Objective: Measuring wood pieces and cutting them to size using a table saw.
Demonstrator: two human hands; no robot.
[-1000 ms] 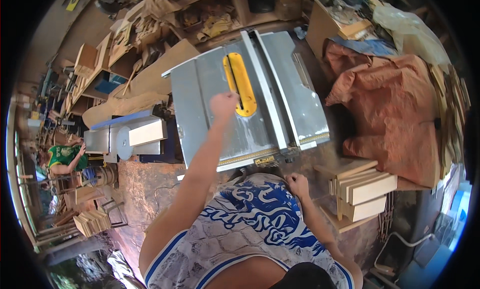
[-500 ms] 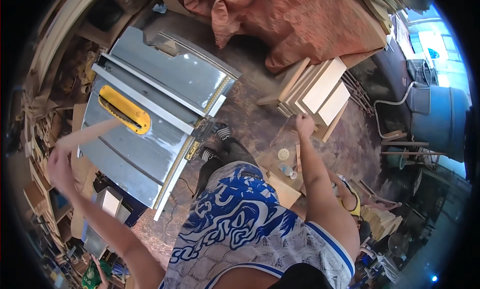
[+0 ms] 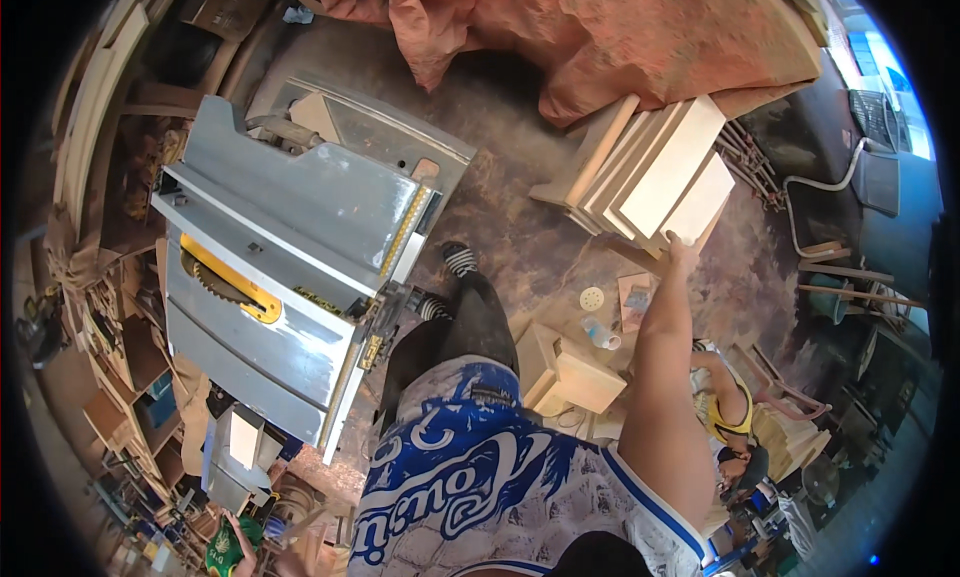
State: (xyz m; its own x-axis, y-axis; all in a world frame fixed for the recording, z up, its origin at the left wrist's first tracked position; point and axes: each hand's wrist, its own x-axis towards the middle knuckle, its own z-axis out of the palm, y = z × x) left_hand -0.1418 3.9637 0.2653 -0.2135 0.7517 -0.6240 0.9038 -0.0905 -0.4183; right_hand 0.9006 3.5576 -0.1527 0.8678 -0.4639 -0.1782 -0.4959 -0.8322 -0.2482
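Note:
My right hand (image 3: 680, 251) reaches to the near end of a pale wooden board (image 3: 702, 199), its fingers closed on the board's corner. That board lies at the right side of a leaning stack of boards (image 3: 612, 182). At the lower edge, a blurred patch of skin seems to be my left hand (image 3: 290, 563); its fingers do not show clearly. To my left stands a grey table saw (image 3: 270, 307). Its toothed blade (image 3: 212, 285) shows in a yellow insert (image 3: 240, 289), beside a metal fence (image 3: 250, 245).
An orange-brown cover (image 3: 600, 37) drapes over something at the back. On the floor are a wooden box (image 3: 575, 375), a plastic cup (image 3: 602, 334) and a sanding disc (image 3: 591, 298). A person in yellow (image 3: 735, 407) is at the right, another in green (image 3: 232, 545) at lower left.
My left hand, which held a thin wooden strip over the saw, has swung back to the lower edge; the strip has left the saw. My right hand has moved onto the board's near end.

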